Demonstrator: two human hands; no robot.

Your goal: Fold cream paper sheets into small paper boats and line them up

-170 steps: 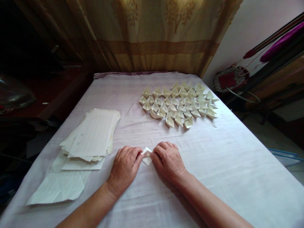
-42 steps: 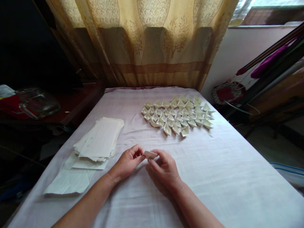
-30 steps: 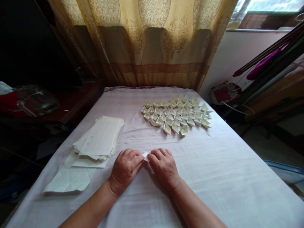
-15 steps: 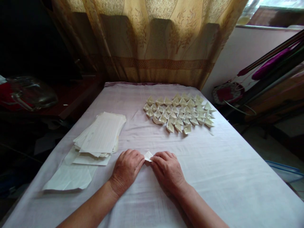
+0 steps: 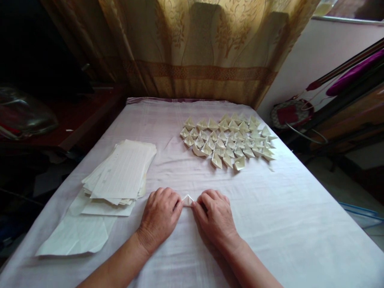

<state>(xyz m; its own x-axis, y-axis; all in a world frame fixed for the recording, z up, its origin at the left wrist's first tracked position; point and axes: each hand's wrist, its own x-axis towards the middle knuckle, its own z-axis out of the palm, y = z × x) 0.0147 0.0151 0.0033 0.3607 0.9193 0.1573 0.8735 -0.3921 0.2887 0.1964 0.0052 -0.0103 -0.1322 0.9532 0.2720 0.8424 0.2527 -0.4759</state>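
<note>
My left hand (image 5: 159, 216) and my right hand (image 5: 216, 218) rest knuckles-up on the white cloth, side by side near the front middle. Between their fingertips sits a small folded white paper piece (image 5: 188, 200), pinched from both sides; most of it is hidden under the fingers. A stack of lined paper sheets (image 5: 121, 172) lies just left of my left hand. Beyond my hands, at the back right, several folded paper boats (image 5: 228, 140) lie packed in rows.
The table (image 5: 300, 224) is covered by a white cloth. A large loose sheet (image 5: 75, 238) lies at the front left under the stack. A patterned curtain (image 5: 195, 48) hangs behind. A dark side table (image 5: 75, 120) is left; poles and a bag (image 5: 292, 114) stand right.
Earlier my hands lifted the folded piece off the cloth, then brought it back down. Both hands now press closer together on it, showing less paper. The camera tilted slightly down.
</note>
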